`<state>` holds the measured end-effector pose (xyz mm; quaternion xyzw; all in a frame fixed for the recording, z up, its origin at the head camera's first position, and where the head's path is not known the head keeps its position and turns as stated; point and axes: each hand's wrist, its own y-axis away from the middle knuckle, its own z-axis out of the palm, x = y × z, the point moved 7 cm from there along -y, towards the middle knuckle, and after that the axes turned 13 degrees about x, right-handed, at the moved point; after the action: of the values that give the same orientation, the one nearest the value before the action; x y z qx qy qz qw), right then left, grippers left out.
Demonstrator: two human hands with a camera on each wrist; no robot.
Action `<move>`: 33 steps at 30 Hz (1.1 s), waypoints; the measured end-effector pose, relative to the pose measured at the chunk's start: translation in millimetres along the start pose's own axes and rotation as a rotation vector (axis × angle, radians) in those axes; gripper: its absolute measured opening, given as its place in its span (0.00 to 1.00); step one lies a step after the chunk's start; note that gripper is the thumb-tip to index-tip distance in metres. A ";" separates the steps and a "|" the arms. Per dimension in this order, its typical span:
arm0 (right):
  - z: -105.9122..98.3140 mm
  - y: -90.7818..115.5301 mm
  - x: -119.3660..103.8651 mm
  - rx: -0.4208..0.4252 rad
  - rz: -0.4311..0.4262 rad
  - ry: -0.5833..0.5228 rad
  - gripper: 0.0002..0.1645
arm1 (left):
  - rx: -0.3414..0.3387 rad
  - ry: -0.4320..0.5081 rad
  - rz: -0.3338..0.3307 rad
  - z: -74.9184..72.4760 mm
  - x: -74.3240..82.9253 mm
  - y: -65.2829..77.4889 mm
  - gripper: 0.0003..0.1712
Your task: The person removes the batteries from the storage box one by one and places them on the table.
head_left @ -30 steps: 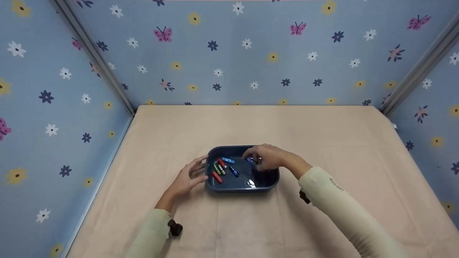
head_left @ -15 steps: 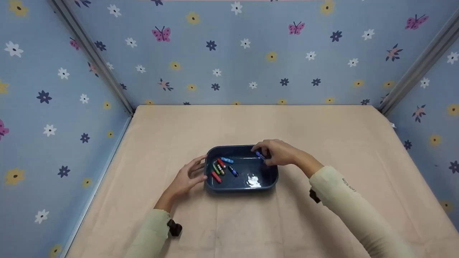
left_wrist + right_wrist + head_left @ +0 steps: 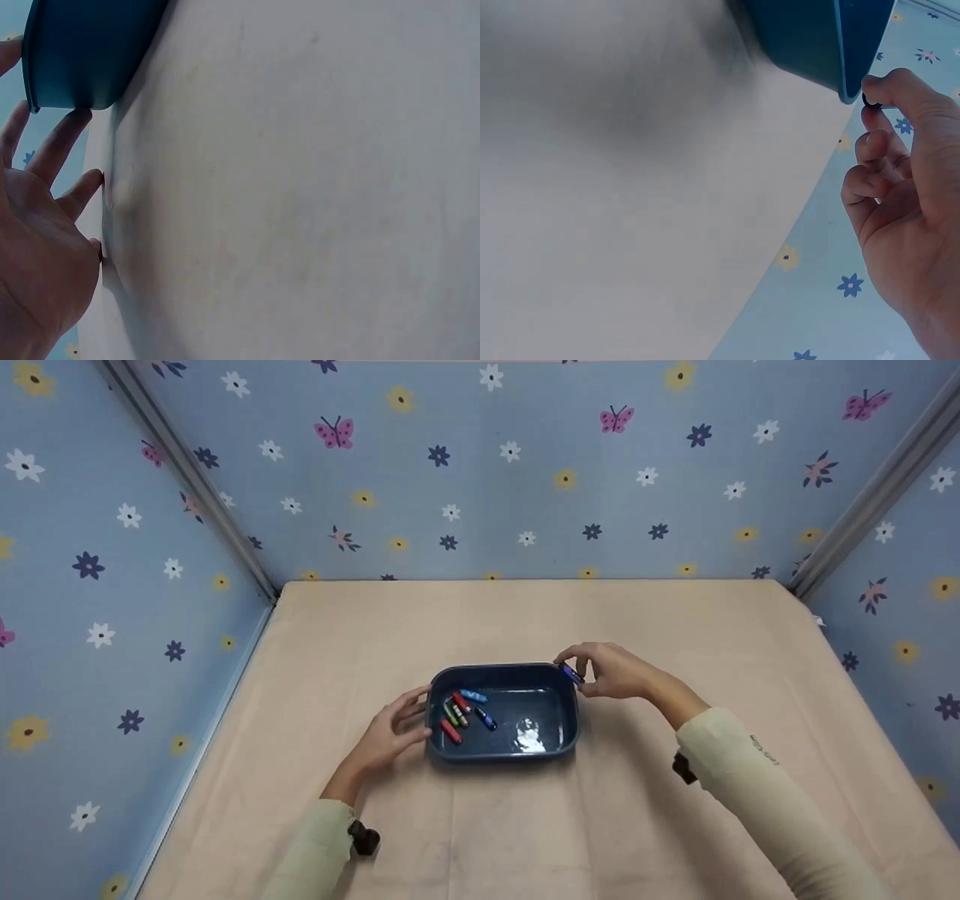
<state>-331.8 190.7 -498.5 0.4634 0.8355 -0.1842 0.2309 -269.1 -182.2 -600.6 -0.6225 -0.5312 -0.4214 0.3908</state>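
A dark blue rectangular tub (image 3: 504,757) stands on the table. Several small batteries lie in its left half, among them a light blue battery (image 3: 473,696), a red battery (image 3: 451,731) and a dark blue battery (image 3: 486,718). Past the tub's back right corner, my right hand (image 3: 616,670) pinches a blue battery (image 3: 571,673) between thumb and fingers, by the rim; the right wrist view shows its round end (image 3: 871,102). My left hand (image 3: 385,735) rests its spread, fairly straight fingertips against the tub's left wall; the left wrist view shows fingers (image 3: 60,146) touching its outside.
A pale peach cloth (image 3: 360,645) covers the table. Blue flower-patterned panels (image 3: 480,472) stand at the back and both sides, with grey metal posts (image 3: 187,472) at the corners. Each wrist carries a small black camera (image 3: 364,838).
My right hand has lifted the blue battery from inside the tub and carried it right and slightly back, over the rim. The left hand stays at the tub's left side.
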 end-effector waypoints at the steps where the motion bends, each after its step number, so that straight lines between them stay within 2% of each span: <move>1: -1.4 1.2 2.3 0.003 0.005 0.002 0.34 | 0.001 0.002 -0.001 0.0 0.0 -0.1 0.44; 6: -5.3 5.5 12.6 0.042 0.076 -0.004 0.35 | -0.001 -0.002 0.011 0.1 0.7 -0.1 0.44; 12: -7.9 12.8 24.8 0.150 0.198 -0.052 0.36 | -0.016 0.018 0.026 0.9 1.4 0.1 0.43; 20: -8.9 20.2 38.4 0.266 0.265 -0.162 0.35 | -0.019 0.025 0.018 -0.1 0.3 -0.2 0.44; 26: -5.2 23.4 45.4 0.292 0.295 -0.189 0.36 | -0.016 0.018 0.024 -1.3 1.4 -0.6 0.44; 33: 10.6 31.2 56.5 0.295 0.346 -0.229 0.36 | -0.015 0.018 0.012 -0.5 -0.2 0.1 0.44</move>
<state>-328.9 239.8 -541.6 0.6045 0.6762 -0.3129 0.2820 -269.1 -182.8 -600.7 -0.6247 -0.5209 -0.4286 0.3933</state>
